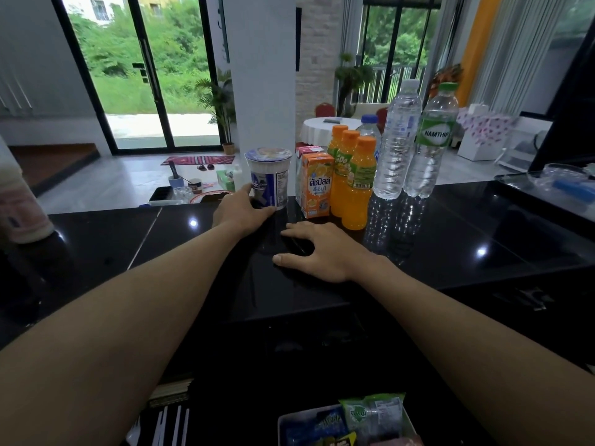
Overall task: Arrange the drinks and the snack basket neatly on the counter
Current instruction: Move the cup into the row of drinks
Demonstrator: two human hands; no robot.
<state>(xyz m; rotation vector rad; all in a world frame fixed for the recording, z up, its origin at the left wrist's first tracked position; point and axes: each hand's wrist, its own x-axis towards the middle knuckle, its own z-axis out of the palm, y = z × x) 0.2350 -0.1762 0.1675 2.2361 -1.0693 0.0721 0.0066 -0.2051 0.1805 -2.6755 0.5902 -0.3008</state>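
My left hand [240,209] grips the base of a white and blue noodle cup [269,176] standing on the black counter [450,239] by the white pillar. My right hand [322,251] lies flat and open on the counter, just in front of the drinks. Right of the cup stand an orange juice carton [314,185], three orange drink bottles [359,185] in a row, and two tall clear water bottles [397,140], one with a green cap [433,140]. A smaller blue-capped bottle [369,127] is behind them. The snack basket [347,423] with packets sits at the bottom edge, below the counter.
A white pillar [264,75] rises at the counter's far edge. A pinkish object [22,201] stands at the far left. A tray with clear plastic and a blue item [553,181] lies at the far right. A shiny black counter stretch lies right of my hand.
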